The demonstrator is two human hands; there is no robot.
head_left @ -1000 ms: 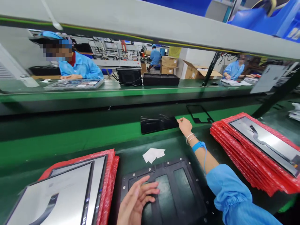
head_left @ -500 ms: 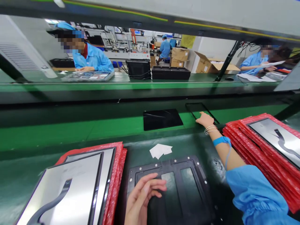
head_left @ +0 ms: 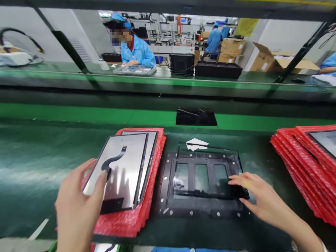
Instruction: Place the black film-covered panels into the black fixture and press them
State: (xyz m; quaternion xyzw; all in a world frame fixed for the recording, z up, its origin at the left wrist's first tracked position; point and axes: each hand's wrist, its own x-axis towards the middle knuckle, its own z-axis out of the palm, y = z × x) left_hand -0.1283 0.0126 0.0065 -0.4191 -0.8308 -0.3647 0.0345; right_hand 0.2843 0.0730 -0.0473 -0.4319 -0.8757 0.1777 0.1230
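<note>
My left hand [head_left: 76, 206] grips the near left edge of a silver display panel [head_left: 119, 164] with a black flex cable, thumb on top. The panel is the top one on a stack of red bubble-wrap sheets [head_left: 136, 217] to my left. My right hand [head_left: 259, 199] holds the near right corner of a thin black frame [head_left: 207, 193], fingers laid flat over it. The frame lies over a black fixture plate [head_left: 168, 196] with three rectangular windows, in front of me on the dark green bench.
A black panel [head_left: 196, 117] lies on the green conveyor belt [head_left: 78, 113] beyond the fixture. White paper scraps [head_left: 196, 144] sit at the fixture's far edge. Another red bubble-wrap stack [head_left: 301, 157] with a panel [head_left: 325, 138] is at the right. A person [head_left: 136, 50] works across the line.
My right hand came back from the conveyor with the thin black frame and now has it on the fixture. My left hand left the fixture and took the silver panel's edge.
</note>
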